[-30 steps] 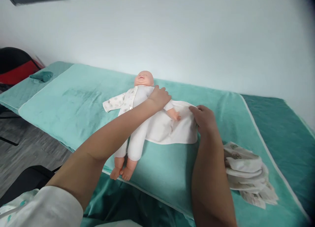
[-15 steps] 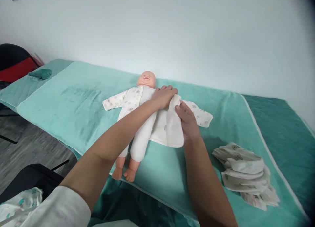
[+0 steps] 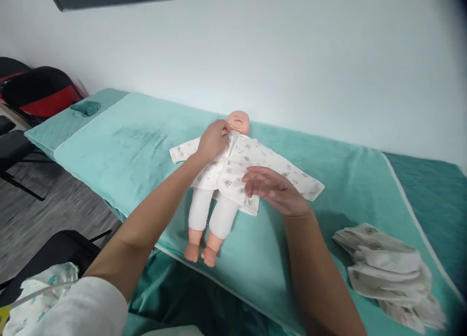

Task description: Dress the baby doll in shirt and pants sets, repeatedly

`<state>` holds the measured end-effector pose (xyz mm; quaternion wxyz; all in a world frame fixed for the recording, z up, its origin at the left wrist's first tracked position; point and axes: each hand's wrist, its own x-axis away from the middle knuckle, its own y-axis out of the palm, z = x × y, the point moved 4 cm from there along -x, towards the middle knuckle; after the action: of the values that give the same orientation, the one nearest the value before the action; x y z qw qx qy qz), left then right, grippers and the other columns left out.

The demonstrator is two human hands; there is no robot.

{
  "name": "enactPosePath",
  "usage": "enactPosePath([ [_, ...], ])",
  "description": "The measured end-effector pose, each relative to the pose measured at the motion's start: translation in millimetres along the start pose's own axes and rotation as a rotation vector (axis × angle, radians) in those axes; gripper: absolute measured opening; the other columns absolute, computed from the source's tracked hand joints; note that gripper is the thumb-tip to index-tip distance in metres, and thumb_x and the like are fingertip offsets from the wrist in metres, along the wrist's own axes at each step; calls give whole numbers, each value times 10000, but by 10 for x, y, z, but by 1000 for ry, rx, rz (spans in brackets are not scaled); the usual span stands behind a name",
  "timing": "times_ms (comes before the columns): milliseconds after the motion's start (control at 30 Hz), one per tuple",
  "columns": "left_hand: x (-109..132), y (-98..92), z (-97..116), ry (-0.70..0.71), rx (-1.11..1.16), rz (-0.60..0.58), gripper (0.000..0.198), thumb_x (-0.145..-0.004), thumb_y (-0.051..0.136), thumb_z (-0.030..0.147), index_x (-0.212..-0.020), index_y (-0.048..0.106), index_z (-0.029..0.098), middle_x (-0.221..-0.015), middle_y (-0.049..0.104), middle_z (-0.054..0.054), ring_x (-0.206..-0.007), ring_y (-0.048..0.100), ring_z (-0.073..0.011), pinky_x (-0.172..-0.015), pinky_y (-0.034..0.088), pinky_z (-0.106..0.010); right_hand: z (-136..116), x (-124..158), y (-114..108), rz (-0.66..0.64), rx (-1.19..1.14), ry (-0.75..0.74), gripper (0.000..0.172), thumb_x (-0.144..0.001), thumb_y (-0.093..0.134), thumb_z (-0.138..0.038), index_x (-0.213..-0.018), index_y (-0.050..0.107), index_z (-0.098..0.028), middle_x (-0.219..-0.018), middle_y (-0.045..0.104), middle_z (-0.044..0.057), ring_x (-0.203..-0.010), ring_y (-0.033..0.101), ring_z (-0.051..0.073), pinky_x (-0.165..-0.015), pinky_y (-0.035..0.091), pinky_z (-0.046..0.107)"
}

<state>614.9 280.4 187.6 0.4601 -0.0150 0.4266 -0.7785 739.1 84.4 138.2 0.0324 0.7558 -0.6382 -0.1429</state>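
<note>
A baby doll (image 3: 238, 123) lies on its back on the green-covered bed, its head toward the wall and bare feet toward me. It wears white leggings (image 3: 223, 218) and a white printed baby jacket (image 3: 239, 168), whose front panels lie over its chest and belly. The jacket's sleeves spread out to both sides. At the neck, my left hand (image 3: 213, 140) is closed with its fingers on the collar edge; the fingertips are partly hidden. My right hand (image 3: 272, 187) hovers over the lower jacket panel, fingers apart, holding nothing.
A pile of folded printed cloths (image 3: 390, 268) lies on the green bed cover (image 3: 146, 132) at right. Black and red chairs (image 3: 47, 95) stand at far left. Another black chair (image 3: 69, 251) near my left elbow bears a spotted cloth (image 3: 47, 290). A wall rises behind the bed.
The jacket panel my right hand held up now lies across the doll's front, and that hand has let go. My left hand has moved from the chest to the collar. The view has shifted left.
</note>
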Motion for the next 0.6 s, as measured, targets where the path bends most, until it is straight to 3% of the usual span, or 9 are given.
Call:
enactPosePath([
  [133,551,-88,-352,-17,8,36,286,-1042,401,250,-1210,627,205,-1375,701,-105,-1293,632,-202,-1159,480,-365,19,16,-151,172,41,-29,522,-788,823,-571,-1253,726,-354,-1147,735,86,-854,681,264,-795,589,493],
  [200,791,-165,-591,-54,-155,50,381,-1035,369,206,-1333,606,194,-1483,647,-115,-1420,557,-205,-1245,405,-372,37,25,-212,251,49,-40,487,-777,811,-576,-1209,734,-364,-1119,731,81,-828,666,264,-782,588,502],
  [300,1017,-321,-967,-171,-451,17,505,-1013,420,226,-1506,523,179,-1648,505,-118,-1557,416,-278,-1318,292,-466,63,36,-266,341,42,-71,406,-800,769,-549,-1171,741,-387,-1080,718,66,-817,639,257,-795,583,501],
  [433,1066,-506,-1347,-304,-628,-59,618,-1034,325,214,-1647,363,153,-1732,386,-125,-1599,358,-307,-1320,256,-533,125,33,-292,397,-15,-67,335,-812,757,-472,-1137,761,-394,-1027,687,47,-849,622,240,-792,574,449],
  [600,877,-552,-1594,-271,-687,-130,679,-1015,160,103,-1686,260,58,-1786,206,-177,-1623,326,-311,-1325,217,-544,216,29,-316,449,-35,-31,318,-794,749,-441,-1104,767,-378,-1017,661,52,-875,609,235,-746,559,406],
])
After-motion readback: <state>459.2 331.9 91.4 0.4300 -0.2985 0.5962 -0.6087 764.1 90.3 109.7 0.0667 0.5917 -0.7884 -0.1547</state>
